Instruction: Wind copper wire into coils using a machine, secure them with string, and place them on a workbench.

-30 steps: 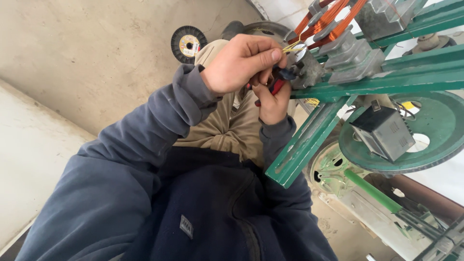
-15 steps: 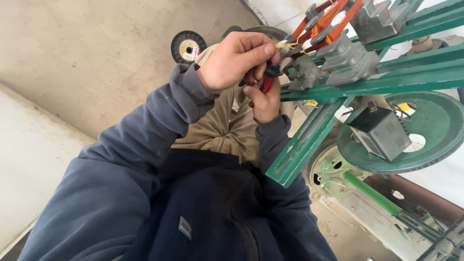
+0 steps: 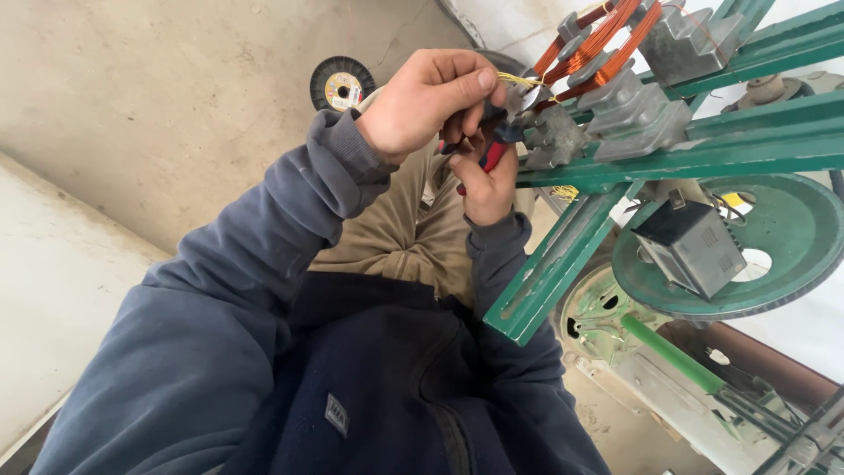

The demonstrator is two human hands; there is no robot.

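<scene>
Left hand clenched, thumb and forefinger pinching thin yellow wire ends just beside the copper coil. Right hand below it, closed on red-handled pliers, nose pointing up and right toward the same strands. Wire ends lying up and to the right of both grips, long axis running roughly level from the left fingertips toward the coil, wound over grey blocks on a green frame. Left hand nearer. Green disc lower right; 1 wire spool on the floor.
</scene>
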